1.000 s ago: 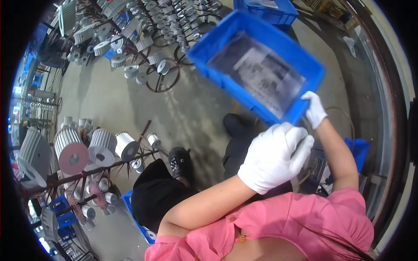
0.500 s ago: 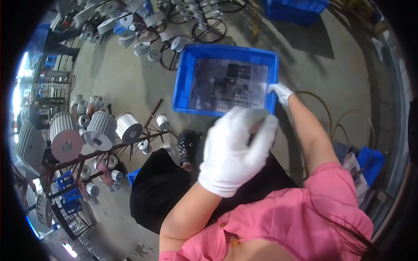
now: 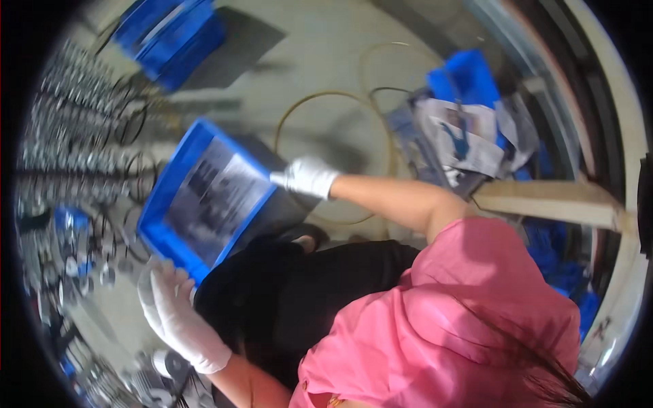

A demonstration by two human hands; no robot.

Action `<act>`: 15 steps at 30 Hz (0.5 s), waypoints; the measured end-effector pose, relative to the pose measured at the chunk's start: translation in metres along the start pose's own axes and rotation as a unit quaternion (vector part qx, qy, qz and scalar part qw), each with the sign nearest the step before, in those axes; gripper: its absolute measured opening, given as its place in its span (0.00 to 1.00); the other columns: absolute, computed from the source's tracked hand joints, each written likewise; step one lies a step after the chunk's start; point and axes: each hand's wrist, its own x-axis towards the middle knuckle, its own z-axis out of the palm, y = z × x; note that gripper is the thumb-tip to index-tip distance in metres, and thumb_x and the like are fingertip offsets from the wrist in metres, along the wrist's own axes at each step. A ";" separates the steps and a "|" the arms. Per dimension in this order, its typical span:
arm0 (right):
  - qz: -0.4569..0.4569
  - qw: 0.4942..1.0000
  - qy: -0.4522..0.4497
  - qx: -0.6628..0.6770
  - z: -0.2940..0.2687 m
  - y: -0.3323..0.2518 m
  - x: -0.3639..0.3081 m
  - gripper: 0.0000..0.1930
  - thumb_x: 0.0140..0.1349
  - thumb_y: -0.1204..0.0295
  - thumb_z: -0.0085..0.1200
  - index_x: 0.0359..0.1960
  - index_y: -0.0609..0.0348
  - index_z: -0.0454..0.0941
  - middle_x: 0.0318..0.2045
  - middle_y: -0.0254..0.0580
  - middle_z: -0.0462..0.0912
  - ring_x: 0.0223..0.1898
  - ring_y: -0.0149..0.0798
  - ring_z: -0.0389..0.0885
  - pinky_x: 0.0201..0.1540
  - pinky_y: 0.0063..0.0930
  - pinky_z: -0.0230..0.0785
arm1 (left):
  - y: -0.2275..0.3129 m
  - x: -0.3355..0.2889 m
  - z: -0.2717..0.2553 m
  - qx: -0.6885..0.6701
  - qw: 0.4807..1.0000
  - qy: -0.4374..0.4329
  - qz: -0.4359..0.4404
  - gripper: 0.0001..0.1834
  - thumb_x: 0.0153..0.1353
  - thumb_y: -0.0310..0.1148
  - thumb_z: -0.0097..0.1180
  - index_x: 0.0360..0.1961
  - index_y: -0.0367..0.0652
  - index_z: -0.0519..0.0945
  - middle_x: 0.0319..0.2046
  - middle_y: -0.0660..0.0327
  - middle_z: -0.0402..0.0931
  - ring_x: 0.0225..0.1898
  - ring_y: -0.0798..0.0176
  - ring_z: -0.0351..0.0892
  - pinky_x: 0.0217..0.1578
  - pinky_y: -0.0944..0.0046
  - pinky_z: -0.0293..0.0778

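Note:
A blue plastic bin [image 3: 255, 231], lined with a printed newspaper sheet [image 3: 214, 194], sits tilted in view before my legs. White-gloved, my right hand [image 3: 306, 178] grips the rim at its right corner. My left hand [image 3: 178, 316], also in a white glove, is beside the bin's near-left corner with its fingers extended and apart. Nothing shows in it, and some motion blur softens its edges. Whether its fingertips touch the rim I cannot tell.
Blue bins [image 3: 170, 41] stand stacked at the far left. Racks of metal parts [image 3: 75, 149] line the left side, with pulley-like pieces [image 3: 170, 364] at lower left. A hose loop [image 3: 326, 95] lies on the floor. Paper [image 3: 469, 136] and a wooden beam [image 3: 551, 204] are at right.
My view has turned to the right, so the bin appears further left and rotated. My left hand has moved from in front of my body to the bin's near-left corner. My right hand stays on the rim.

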 end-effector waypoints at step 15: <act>-0.424 0.839 0.201 -0.277 0.109 -0.023 0.018 0.20 0.52 0.71 0.38 0.48 0.59 0.67 0.44 0.49 0.71 0.47 0.46 0.69 0.52 0.43 0.55 | -0.007 0.016 -0.080 0.040 0.984 0.013 0.171 0.12 0.60 0.31 0.48 0.42 0.37 0.72 0.32 0.60 0.73 0.33 0.69 0.72 0.37 0.68 0.69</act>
